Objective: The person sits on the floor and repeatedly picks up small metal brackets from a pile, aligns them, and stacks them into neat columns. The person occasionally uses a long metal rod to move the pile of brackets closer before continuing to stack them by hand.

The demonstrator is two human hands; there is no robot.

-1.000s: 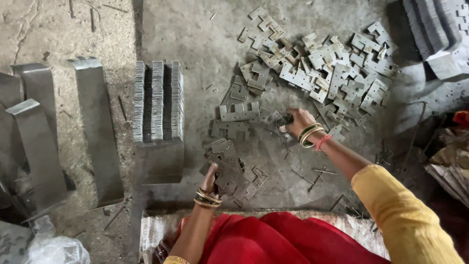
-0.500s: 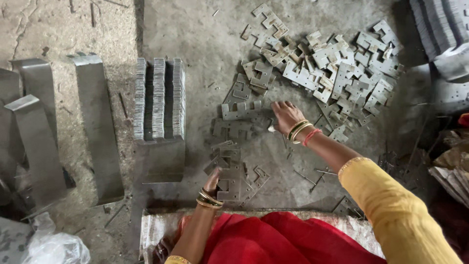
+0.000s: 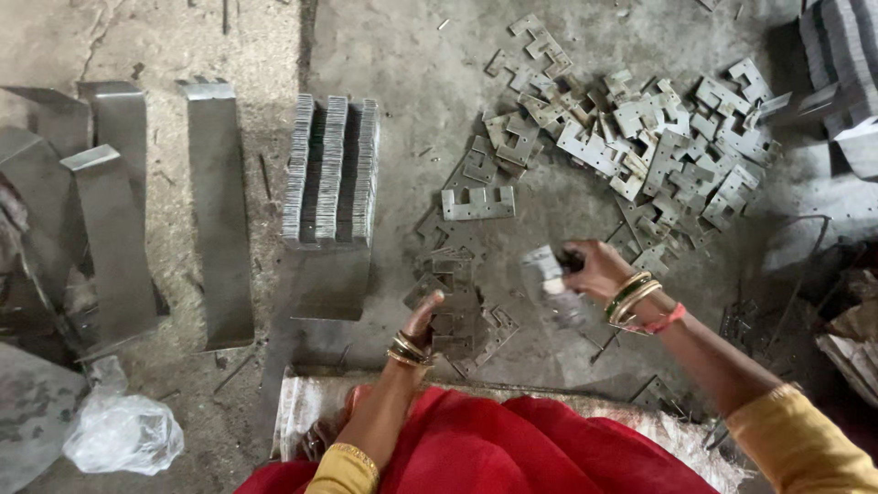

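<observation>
I see my right hand (image 3: 593, 267) lifted a little off the floor (image 3: 412, 55), its fingers closed around a flat metal stamping (image 3: 549, 288) that shows blurred just to the left of the palm. That piece hangs between my two hands, nearer the right one, and above the bare patch of concrete in front of my red garment (image 3: 512, 448).

My left hand (image 3: 422, 316) is down low, fingers stretched out and loosely open, with the fingertips resting on the small heap of dark stampings (image 3: 462, 293) lying flat on the floor; it grips nothing that I can make out.

One pale E-shaped stamping (image 3: 477, 203) lies alone just beyond that heap. Farther out and to the right spreads the big loose pile of stampings (image 3: 640, 137), well apart from the left hand and near the right.

To the left of the heap stands a packed stack of stampings (image 3: 331, 169) on edge in three rows. Bent metal strips (image 3: 219, 210) lie farther left, and a crumpled plastic bag (image 3: 123, 430) sits at the lower left.
</observation>
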